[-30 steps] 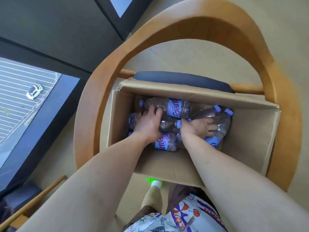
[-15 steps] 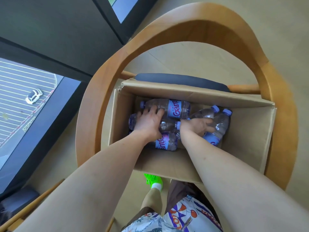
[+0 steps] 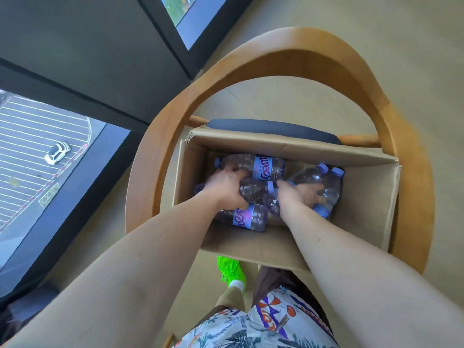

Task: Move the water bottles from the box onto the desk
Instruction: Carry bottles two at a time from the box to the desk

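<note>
The water bottles (image 3: 261,169) you are to move all lie on their sides in the cardboard box (image 3: 366,197), clustered toward its left and middle, with purple caps and purple labels. Your left hand (image 3: 226,188) reaches down among the left-hand bottles: its fingers curl over a clear bottle (image 3: 253,190) that lies between the far labelled bottle and the near labelled bottle (image 3: 247,217), with the thumb on the near side. Your right hand (image 3: 302,197) is wrapped over a pair of bottles (image 3: 329,189) lying side by side, caps pointing to the far right corner; the fingers curl around the near one, and you can see a bit of its purple label below your fingertips.

The box stands open on the dark seat cushion (image 3: 271,128) of a wooden chair (image 3: 301,59), whose curved back arches round the far side. Below the box you can see your green shoe (image 3: 229,271) on the pale floor (image 3: 313,101) and the hem of a patterned shirt (image 3: 251,327). To the left, a dark-framed window (image 3: 50,151) looks down on a white car (image 3: 57,153) in a lined car park.
</note>
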